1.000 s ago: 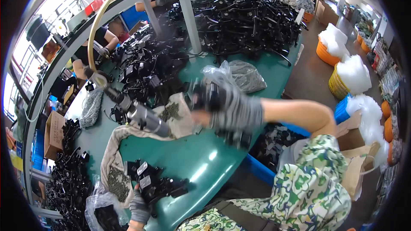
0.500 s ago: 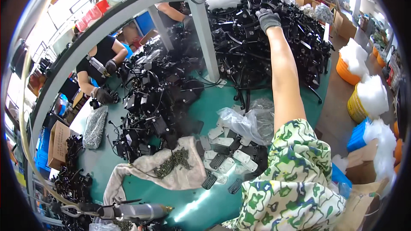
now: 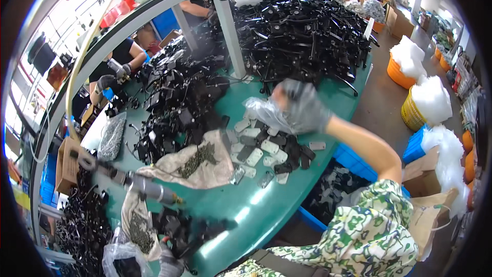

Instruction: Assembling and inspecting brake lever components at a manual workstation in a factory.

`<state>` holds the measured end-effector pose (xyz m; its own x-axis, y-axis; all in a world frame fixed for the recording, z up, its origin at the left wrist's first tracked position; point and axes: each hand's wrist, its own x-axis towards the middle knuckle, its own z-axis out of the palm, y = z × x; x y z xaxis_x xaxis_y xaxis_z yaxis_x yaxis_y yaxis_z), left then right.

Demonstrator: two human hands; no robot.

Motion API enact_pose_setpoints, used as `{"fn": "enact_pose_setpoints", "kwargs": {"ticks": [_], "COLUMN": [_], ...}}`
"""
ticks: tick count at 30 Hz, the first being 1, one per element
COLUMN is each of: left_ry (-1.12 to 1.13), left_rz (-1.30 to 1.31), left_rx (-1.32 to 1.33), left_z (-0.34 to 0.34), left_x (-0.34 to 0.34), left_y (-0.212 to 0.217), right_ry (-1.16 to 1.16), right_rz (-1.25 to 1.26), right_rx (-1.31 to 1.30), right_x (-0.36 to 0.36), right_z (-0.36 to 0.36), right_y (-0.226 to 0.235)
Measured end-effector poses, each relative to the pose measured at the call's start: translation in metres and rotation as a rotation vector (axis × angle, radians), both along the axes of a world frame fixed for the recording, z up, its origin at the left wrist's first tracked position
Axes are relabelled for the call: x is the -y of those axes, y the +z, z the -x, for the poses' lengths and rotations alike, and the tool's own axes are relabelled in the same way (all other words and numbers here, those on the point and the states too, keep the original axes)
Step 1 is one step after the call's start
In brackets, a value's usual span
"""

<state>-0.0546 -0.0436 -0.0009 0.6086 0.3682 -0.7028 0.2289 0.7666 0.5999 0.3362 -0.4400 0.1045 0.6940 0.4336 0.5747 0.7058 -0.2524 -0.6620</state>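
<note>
My right hand (image 3: 306, 110), in a grey glove, hangs over the green table (image 3: 246, 225) beside a crumpled clear plastic bag (image 3: 264, 113). Motion blurs its fingers, and a dark patch at them is too smeared to name. Below it lie several flat oblong plates (image 3: 253, 157), some silvery, some black. My left hand (image 3: 170, 262), also gloved, shows at the lower edge next to dark parts (image 3: 177, 228); its fingers are partly hidden. Above that hand hangs a power screwdriver (image 3: 154, 189), tilted. Small dark screws (image 3: 197, 161) lie on a pale cloth (image 3: 218, 166).
A large heap of black lever-like parts (image 3: 302, 36) covers the table's far end. Another black heap (image 3: 174, 107) lies left of a grey post (image 3: 228, 31). At left a co-worker's gloved hand (image 3: 105, 83) works. Below the right edge stands a blue crate (image 3: 353, 161).
My right hand has come back from the far heap to above the plates, its elbow now bent. My left hand has come into view at the bottom. The view has shifted, showing the blue crate.
</note>
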Motion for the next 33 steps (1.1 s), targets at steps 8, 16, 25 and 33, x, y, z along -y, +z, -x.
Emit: {"fn": "enact_pose_setpoints", "kwargs": {"ticks": [8, 16, 25, 33], "left_ry": [-0.571, -0.578, -0.955, -0.933], "left_rz": [-1.078, -1.407, -1.23, -1.631], "left_rx": [0.191, 0.28, 0.553, 0.866], "left_z": [0.041, 0.092, 0.007, -0.145], "left_x": [0.072, 0.109, 0.151, 0.155], "left_y": [0.023, -0.04, 0.043, 0.028], "right_ry": [0.471, 0.43, 0.388, -0.119], "right_rz": [0.081, -0.052, -0.107, -0.37], "right_rx": [-1.224, -1.185, -0.58, -0.539], "right_x": [-0.146, -0.198, -0.114, -0.01], "right_z": [0.305, 0.366, 0.295, 0.095], "right_y": [-0.104, -0.077, -0.096, -0.05]}}
